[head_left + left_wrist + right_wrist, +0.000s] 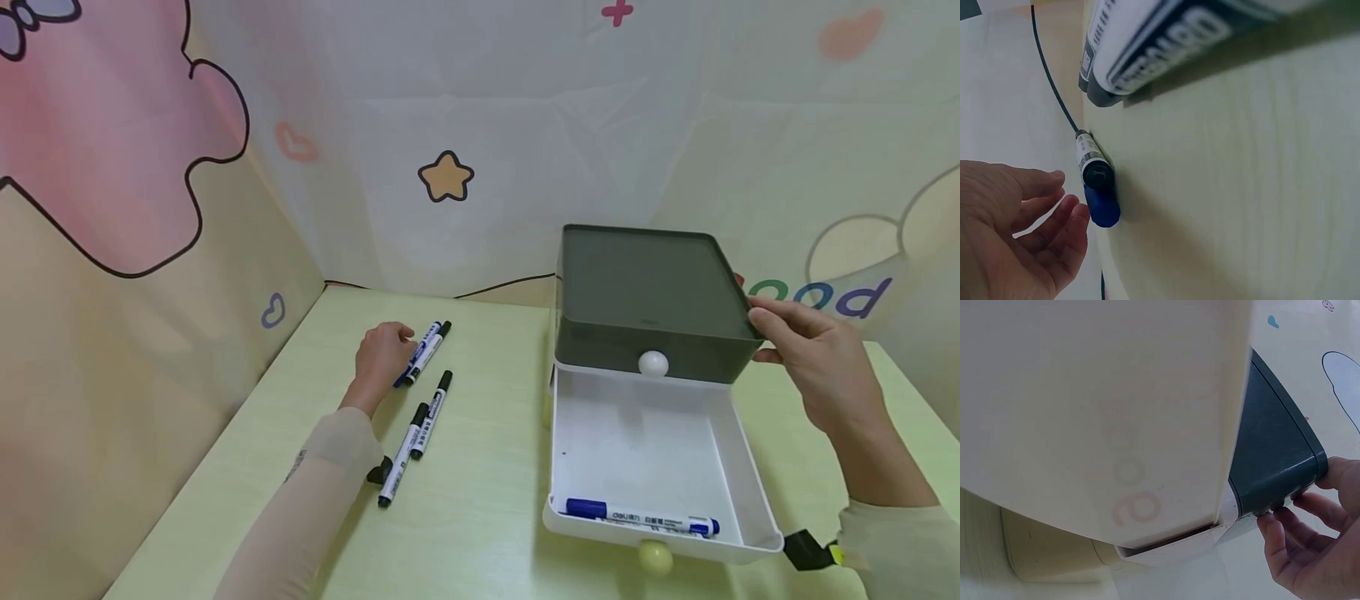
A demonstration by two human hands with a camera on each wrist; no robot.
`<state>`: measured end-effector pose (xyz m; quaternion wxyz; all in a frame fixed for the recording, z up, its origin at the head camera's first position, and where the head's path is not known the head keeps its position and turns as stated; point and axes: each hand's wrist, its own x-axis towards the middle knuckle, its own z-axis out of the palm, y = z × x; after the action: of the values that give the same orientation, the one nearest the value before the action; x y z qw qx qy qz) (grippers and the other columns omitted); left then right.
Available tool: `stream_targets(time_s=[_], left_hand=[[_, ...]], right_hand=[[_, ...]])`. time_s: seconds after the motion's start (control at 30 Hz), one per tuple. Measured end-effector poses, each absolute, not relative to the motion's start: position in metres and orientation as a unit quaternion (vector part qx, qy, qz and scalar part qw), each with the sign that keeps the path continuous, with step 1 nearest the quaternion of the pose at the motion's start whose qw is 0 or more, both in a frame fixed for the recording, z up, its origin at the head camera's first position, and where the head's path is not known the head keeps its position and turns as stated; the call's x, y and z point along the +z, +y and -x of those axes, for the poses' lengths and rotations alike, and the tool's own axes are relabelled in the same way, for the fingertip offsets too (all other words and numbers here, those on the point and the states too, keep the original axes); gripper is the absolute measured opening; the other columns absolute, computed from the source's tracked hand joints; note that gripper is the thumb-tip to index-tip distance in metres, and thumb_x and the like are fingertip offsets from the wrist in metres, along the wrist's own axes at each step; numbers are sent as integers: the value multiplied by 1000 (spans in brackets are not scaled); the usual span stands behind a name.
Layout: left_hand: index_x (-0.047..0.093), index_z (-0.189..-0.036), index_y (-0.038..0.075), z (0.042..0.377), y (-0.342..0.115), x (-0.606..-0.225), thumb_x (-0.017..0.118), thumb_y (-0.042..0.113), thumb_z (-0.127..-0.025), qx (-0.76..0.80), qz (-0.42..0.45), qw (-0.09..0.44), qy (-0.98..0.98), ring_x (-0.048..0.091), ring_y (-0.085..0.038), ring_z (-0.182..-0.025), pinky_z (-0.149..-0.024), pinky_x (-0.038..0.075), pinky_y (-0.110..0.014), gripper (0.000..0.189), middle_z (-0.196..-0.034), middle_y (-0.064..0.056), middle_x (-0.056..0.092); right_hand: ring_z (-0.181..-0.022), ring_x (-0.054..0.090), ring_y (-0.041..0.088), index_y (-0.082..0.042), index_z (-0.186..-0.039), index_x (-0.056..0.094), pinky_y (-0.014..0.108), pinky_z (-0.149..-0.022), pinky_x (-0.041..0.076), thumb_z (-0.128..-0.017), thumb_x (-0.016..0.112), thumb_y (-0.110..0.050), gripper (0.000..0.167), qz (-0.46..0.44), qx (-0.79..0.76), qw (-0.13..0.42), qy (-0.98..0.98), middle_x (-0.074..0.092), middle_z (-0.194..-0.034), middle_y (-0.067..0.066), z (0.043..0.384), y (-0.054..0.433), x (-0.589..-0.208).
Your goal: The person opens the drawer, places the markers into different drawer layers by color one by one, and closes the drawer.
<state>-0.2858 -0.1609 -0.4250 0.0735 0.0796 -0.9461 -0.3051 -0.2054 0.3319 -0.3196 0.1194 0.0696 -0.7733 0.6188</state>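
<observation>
My left hand (382,362) hovers with loosely bent fingers beside a blue marker (423,346) and a black marker (429,353) lying together. In the left wrist view, a gap shows between its fingertips and the blue cap (1104,209). My right hand (825,358) holds the right edge of the dark green top (645,283) of a small drawer box, thumb at the rim and fingers along the side. Below it, the white drawer (637,433) is pulled out. A blue marker (645,518) lies inside along its front wall.
Two more black markers, one nearer (402,458) and one farther (432,417), lie on the pale table (480,500). The green drawer has a white knob (652,363); the white one has a yellow knob (656,557). A printed cloth (487,108) stands behind.
</observation>
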Motion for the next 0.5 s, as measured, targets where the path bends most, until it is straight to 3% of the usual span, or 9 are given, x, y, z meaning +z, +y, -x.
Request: stream_targets(time_s=[0.23,0.5], left_hand=[[75,-122,4,287,-161,-427,68,15,-99,-280,-91,35,-955,68,-32,-103,-80,54,-44,26,-122,-14,72],[74,-123,2,288,-162,-426,67,15,-98,-273,-100,7,-957,65,-31,-101,-81,53,-43,28,-126,-17,69]], right_hand=[[-87,64,0,-21,-121,78,13,-69,54,-103,65,-12,24,-79,653,114,-744,66,-106,-10,206,331,-320],[-88,65,0,-14,-129,74,13,-70,54,-103,64,-15,28,-76,640,117,-755,66,-107,-10,206,332,-320]])
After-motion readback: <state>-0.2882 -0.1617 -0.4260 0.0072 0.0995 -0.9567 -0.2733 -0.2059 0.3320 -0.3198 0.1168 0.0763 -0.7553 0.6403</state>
